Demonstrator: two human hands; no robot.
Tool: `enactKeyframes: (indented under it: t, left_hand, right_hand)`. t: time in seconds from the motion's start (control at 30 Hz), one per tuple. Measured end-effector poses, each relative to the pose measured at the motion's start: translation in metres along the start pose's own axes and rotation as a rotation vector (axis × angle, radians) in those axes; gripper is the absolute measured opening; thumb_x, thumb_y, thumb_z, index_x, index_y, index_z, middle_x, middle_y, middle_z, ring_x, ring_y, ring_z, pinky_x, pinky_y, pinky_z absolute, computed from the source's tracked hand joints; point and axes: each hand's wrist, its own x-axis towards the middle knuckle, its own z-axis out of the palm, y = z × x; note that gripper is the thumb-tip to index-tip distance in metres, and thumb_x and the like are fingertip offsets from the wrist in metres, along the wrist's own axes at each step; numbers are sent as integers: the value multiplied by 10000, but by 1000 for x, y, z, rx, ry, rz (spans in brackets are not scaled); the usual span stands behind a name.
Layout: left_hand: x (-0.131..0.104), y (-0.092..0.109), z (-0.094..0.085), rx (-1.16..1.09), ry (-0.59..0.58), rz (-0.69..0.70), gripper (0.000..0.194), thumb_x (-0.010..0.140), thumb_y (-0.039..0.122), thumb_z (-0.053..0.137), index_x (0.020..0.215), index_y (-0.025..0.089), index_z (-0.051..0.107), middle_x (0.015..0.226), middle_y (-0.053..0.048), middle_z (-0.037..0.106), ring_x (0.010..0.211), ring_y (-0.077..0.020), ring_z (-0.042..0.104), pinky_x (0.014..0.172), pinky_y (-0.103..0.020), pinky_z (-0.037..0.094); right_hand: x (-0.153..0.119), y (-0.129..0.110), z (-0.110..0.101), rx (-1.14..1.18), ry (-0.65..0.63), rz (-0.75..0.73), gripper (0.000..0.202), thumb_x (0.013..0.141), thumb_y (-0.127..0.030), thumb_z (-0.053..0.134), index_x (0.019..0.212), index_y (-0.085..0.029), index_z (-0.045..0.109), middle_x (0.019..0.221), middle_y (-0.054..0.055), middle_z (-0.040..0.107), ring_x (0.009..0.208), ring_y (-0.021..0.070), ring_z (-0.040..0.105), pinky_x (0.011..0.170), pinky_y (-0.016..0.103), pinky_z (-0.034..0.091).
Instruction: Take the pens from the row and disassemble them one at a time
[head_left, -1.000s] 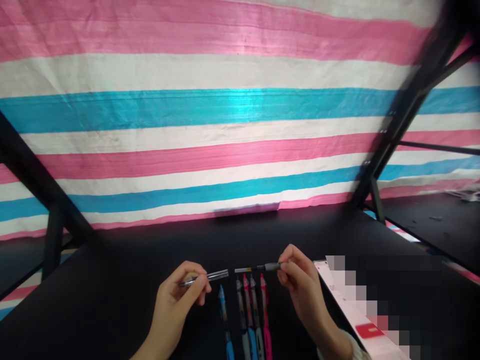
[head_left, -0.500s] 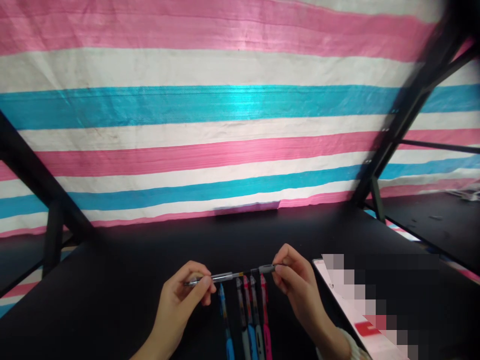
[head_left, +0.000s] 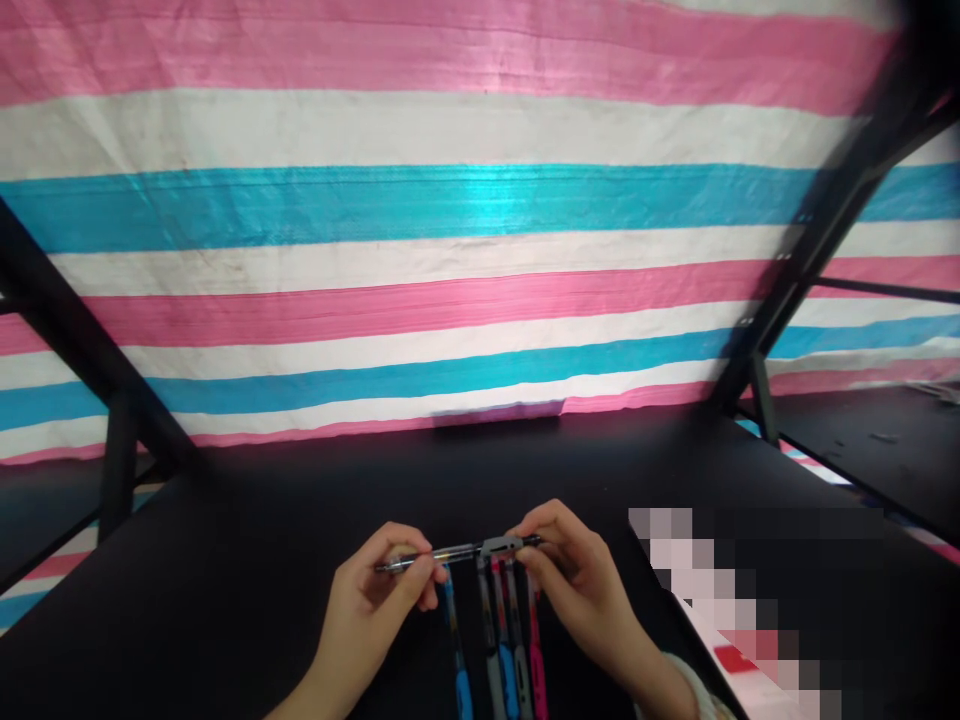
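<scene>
My left hand (head_left: pixel 375 610) pinches the tip end of a slim clear-barrelled pen (head_left: pixel 457 552) held level above the black table (head_left: pixel 262 560). At the pen's other end my right hand (head_left: pixel 577 590) grips its grey clip part (head_left: pixel 501 546). The two pieces are pushed together into one pen between my hands. Just below them several pens (head_left: pixel 499 640) lie side by side on the table, blue, grey and pink, pointing away from me.
A white and red box (head_left: pixel 731 655), partly blurred out, lies at the right. A pink, white and blue striped sheet (head_left: pixel 450 230) hangs behind the table. Black frame bars (head_left: pixel 817 220) slant at both sides. Another black surface (head_left: pixel 862 440) is at the far right.
My hands have come together: the clear barrel in my left hand and the refill part in my right, apart a second ago, are now joined into one pen.
</scene>
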Motion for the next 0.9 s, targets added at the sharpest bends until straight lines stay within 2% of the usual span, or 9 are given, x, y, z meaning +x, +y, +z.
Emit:
enactKeyframes:
  t: [0.2,0.33,0.43,0.5,0.57,0.63,0.67,0.77,0.9]
  left_hand:
    - [-2,-1,3,2,26,27,157,852,323,723,804,184,667,662,-31,743,516,-138,655,522,-225,542]
    - [-6,-11,-1,-1,7,82,123,850,297,733,816,191,679,677,-37,757,536,-153,688,528,-224,561]
    - [-8,-17,-4,-15,6,84,126,860,307,729,835,194,681,693,-42,762,542,-161,696,527,-230,567]
    - [-7,-17,-5,-24,28,67,141,866,319,727,833,192,676,689,-42,760,541,-159,692,535,-234,569]
    - [-6,-15,-5,-34,49,55,160,865,332,729,825,188,673,679,-43,757,534,-156,685,534,-234,567]
    - [-5,-12,-5,-43,58,43,175,861,343,734,823,184,674,678,-46,757,538,-157,684,534,-234,564]
    - [-5,-11,-4,-50,58,41,182,858,349,736,823,182,675,676,-47,756,538,-157,682,532,-234,561]
    - [-5,-8,-3,-76,59,45,202,849,364,744,814,178,674,668,-49,753,531,-157,676,521,-236,554]
    - [-5,-4,-1,-92,68,21,209,827,362,765,802,176,674,654,-47,751,524,-151,668,520,-233,548]
  right_hand:
    - [-1,4,0,-147,43,14,129,949,-322,628,901,-203,631,661,-5,677,565,133,606,509,216,410]
    - [-1,3,0,-233,11,0,329,993,-359,558,713,-196,611,608,4,684,522,120,590,517,215,420]
    - [-1,3,-1,-206,-22,12,440,1013,-390,514,620,-198,563,504,-17,611,469,111,561,500,210,417]
    - [-2,2,-1,-194,-45,14,376,1004,-390,530,700,-191,626,527,-17,624,485,118,578,506,209,432]
    - [-2,2,0,-204,-60,-27,201,972,-361,590,974,-190,696,669,2,705,578,140,634,556,217,474]
    - [-3,2,0,-227,-49,-82,299,944,-305,624,1228,-211,621,864,28,752,676,152,673,611,226,506]
    - [-3,3,1,-243,-31,-104,309,942,-278,618,1244,-218,598,911,34,751,695,152,678,622,226,509]
    - [-2,4,1,-294,13,-120,95,967,-247,559,1027,-212,623,808,17,717,651,144,660,600,224,489]
    - [-1,1,-1,-392,-13,-141,226,996,-307,533,817,-207,628,681,-7,620,605,142,583,568,237,432]
